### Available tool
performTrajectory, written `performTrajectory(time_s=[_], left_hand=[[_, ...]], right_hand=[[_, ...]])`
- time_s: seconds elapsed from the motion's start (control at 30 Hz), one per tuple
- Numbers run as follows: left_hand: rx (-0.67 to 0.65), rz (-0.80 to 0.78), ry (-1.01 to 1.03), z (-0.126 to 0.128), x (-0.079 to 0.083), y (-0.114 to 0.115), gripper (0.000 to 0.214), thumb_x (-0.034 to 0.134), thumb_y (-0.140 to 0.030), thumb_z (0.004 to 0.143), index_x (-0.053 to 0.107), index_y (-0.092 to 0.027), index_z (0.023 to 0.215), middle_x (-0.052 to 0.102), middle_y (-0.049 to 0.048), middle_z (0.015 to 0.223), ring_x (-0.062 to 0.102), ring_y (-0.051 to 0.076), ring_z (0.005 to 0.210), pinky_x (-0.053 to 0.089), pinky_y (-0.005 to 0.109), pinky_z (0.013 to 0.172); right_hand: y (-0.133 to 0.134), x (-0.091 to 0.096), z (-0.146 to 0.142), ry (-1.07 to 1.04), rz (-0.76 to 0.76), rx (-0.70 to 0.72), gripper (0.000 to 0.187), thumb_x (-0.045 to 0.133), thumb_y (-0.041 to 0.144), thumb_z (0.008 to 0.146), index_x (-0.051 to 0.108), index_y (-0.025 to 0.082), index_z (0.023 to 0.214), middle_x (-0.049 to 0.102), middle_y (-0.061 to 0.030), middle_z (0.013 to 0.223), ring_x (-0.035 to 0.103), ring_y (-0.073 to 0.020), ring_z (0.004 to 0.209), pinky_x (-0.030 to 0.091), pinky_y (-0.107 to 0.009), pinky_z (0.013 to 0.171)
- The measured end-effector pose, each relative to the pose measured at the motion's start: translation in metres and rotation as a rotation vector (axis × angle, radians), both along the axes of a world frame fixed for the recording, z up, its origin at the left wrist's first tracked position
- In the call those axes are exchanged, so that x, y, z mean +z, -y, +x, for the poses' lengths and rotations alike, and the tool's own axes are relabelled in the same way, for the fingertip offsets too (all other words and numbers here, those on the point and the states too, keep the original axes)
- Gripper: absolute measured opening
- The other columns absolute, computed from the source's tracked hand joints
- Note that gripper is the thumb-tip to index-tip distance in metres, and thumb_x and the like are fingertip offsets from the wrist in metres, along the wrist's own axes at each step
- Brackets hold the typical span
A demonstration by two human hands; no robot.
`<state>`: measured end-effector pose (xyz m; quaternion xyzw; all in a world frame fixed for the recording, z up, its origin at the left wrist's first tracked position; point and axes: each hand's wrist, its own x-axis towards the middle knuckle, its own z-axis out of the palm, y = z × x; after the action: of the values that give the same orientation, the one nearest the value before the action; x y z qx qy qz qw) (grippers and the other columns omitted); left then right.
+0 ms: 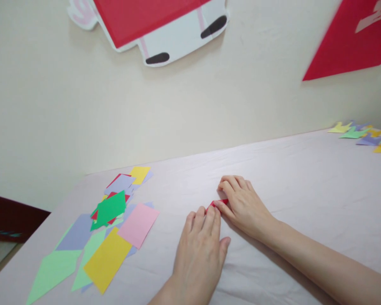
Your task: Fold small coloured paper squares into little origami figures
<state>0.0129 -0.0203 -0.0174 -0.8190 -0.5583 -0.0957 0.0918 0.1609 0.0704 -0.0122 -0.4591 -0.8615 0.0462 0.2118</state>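
A small red piece of paper (pixel 216 203) lies on the pale cloth-covered table (pixel 304 178), mostly hidden under both hands. My left hand (pixel 200 245) lies palm down with its fingers together, the fingertips pressing on the paper's near edge. My right hand (pixel 241 203) is curled over the paper's right side, fingers bent and thumb pinching it against the table. Only a thin red strip shows between the two hands.
A loose pile of coloured paper sheets (pixel 107 237) in green, yellow, pink, lilac and red lies to the left. Several folded paper shapes (pixel 365 135) sit at the far right edge. The wall behind carries red and white paper decorations (pixel 158 25).
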Motion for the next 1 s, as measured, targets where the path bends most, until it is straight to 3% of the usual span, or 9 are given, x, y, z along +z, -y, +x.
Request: performTrajectory(time_s=[0.23, 0.47, 0.63, 0.8, 1.0], left_hand=[[-0.034, -0.041, 0.005, 0.001, 0.001, -0.002, 0.049, 0.046, -0.032, 0.095, 0.050, -0.005, 0.136, 0.057, 0.0132, 0.137, 0.052, 0.031, 0.122, 0.041, 0.044, 0.102], [-0.035, -0.066, -0.007, 0.002, 0.004, -0.003, 0.046, 0.051, -0.030, 0.092, 0.053, -0.006, 0.132, 0.060, 0.0140, 0.132, 0.054, 0.032, 0.117, 0.044, 0.045, 0.098], [-0.040, -0.003, -0.031, 0.005, 0.005, -0.004, 0.043, 0.052, -0.028, 0.092, 0.056, -0.006, 0.129, 0.062, 0.0118, 0.128, 0.054, 0.030, 0.114, 0.043, 0.043, 0.098], [-0.041, 0.030, -0.075, 0.006, 0.006, -0.004, 0.045, 0.051, -0.029, 0.092, 0.055, -0.006, 0.130, 0.062, 0.0125, 0.128, 0.056, 0.029, 0.113, 0.043, 0.042, 0.097], [0.015, 0.097, -0.187, -0.007, 0.002, 0.011, 0.047, 0.057, -0.036, 0.088, 0.059, -0.005, 0.123, 0.064, 0.0165, 0.124, 0.057, 0.031, 0.111, 0.043, 0.045, 0.095]], right_hand=[[-0.001, -0.014, 0.004, 0.057, 0.054, -0.016, 0.038, 0.047, 0.026, 0.094, 0.052, 0.015, 0.130, 0.051, -0.0180, 0.136, 0.042, -0.0341, 0.123, 0.039, -0.049, 0.095], [-0.011, -0.017, 0.025, 0.011, 0.027, -0.059, 0.041, 0.043, 0.020, 0.094, 0.050, 0.019, 0.134, 0.051, -0.0150, 0.137, 0.043, -0.0327, 0.122, 0.040, -0.050, 0.095], [-0.008, -0.013, 0.013, -0.111, 0.017, 0.026, 0.036, 0.039, 0.022, 0.097, 0.051, 0.016, 0.131, 0.053, -0.0143, 0.136, 0.043, -0.0280, 0.124, 0.038, -0.046, 0.100], [-0.002, -0.008, -0.001, 0.022, 0.005, 0.018, 0.040, 0.050, 0.030, 0.094, 0.053, 0.018, 0.132, 0.051, -0.0152, 0.138, 0.042, -0.0322, 0.126, 0.039, -0.047, 0.098], [-0.006, -0.005, 0.008, 0.095, -0.020, -0.014, 0.040, 0.045, 0.022, 0.095, 0.054, 0.025, 0.134, 0.049, -0.0133, 0.141, 0.042, -0.0332, 0.125, 0.039, -0.049, 0.097]])
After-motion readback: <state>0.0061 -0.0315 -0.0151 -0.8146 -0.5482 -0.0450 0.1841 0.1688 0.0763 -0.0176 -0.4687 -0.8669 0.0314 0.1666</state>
